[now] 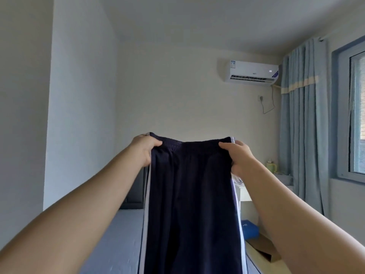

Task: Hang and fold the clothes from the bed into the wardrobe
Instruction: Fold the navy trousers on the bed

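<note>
- Head view: I am holding a pair of dark navy trousers (189,184) up in front of me with both arms stretched forward, well above the grey-blue bed (126,234).
- My left hand (146,150) is gripping the left end of the elastic waistband, with the thumb curling over the near face of the cloth and the other fingers tucking behind it, out of sight.
- My right hand (238,156) is pinching the right end of the waistband in the same manner: the thumb is pressing on the front, and one fingertip is peeking past the outer edge.
- The waistband is stretching roughly level between my two hands, sagging a little in the middle.
- The trousers are hanging with their long axis vertical, waist at the top and legs pointing straight down, running out of the bottom of the frame.
- A white stripe is running down each outer seam, one under each hand.
- Behind the cloth, a dark headboard (136,191) is standing against the pale wall.
- An air conditioner (252,73) is sitting high on that wall, beside a light blue curtain (304,119) and a window (355,115).
- A blue box (249,228) and an open cardboard box (263,249) are lying on the floor to the right of the bed.
</note>
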